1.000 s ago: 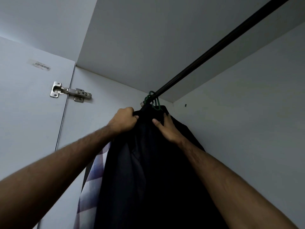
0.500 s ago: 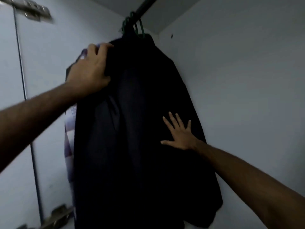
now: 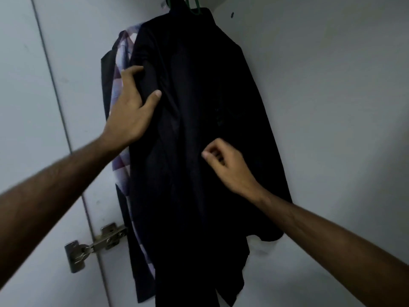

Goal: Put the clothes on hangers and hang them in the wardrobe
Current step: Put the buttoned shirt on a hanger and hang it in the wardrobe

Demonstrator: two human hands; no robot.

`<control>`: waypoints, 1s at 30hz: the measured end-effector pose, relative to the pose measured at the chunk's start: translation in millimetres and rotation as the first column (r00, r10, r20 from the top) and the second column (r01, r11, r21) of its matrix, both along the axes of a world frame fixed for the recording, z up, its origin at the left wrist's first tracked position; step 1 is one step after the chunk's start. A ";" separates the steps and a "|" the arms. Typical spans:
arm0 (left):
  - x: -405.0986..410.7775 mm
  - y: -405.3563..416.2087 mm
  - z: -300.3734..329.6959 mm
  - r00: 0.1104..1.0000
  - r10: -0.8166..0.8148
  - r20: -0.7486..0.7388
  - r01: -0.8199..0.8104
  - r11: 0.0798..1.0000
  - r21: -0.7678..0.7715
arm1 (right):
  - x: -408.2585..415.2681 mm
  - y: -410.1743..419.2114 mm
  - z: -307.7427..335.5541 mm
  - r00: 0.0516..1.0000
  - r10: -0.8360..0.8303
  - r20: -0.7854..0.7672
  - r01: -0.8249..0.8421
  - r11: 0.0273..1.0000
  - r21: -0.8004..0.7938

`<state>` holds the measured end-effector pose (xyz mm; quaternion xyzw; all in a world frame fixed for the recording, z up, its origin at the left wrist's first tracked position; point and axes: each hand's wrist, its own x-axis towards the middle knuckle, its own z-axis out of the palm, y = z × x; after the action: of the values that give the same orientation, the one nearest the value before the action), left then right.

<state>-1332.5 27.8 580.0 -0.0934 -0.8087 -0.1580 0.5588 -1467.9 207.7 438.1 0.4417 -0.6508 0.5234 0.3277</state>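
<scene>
Item 1: dark garment (image 3: 199, 134). Found hung inside wardrobe, at far left end by the side panel, on green hanger (image 3: 194, 6); only hook and part of hanger seen at top edge, rail out of shot. Hem noted uneven, right side shorter w/ a fold. Judged already hung; step in hand prob. straightening so it drapes flat.

Item 2: left hand (image 3: 130, 114). Laid on garment's left edge, upper part; fingers curled round the edge behind cloth, thumb pressed on front. Cloth thus gripped, prob. to hold it steady or pull the side square.

Item 3: right hand (image 3: 228, 167). Seen at garment's front, mid-height; fingers bent in, tips drawn toward thumb. Whether cloth was pinched or merely touched cannot be told: dark on dark, some blur.

Item 4: checked shirt (image 3: 120, 85), purple/white. Hung just behind garment on left, mostly covered. Another dark piece glimpsed further left, type unclear.

Item 5: door hinge (image 3: 93, 247), metal, lower left on wardrobe door.

Obstruction: close-packed clothes and side panel (image 3: 332, 107) left little room; snagging of neighbour shirt judged possible.
</scene>
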 end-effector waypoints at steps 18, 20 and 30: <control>49.0 -0.2 -52.4 0.954 0.130 0.269 -0.113 0.991 -0.078 | 89.2 34.9 -27.7 0.772 0.362 0.522 -0.374 0.923 -0.088; 44.4 6.9 -58.9 0.975 0.135 0.176 -0.126 0.990 -0.060 | 73.5 48.1 -30.0 0.891 0.108 0.441 -0.134 0.991 0.029; 51.4 -9.7 -100.3 0.852 0.517 -0.083 -0.458 0.659 -0.596 | 100.0 3.6 -13.3 0.619 -0.337 -0.710 0.661 0.712 0.238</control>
<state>-1281.1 18.1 479.6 -0.0362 -0.8364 0.2554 0.4837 -1368.0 211.4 424.7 0.4469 -0.7122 0.0528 0.5387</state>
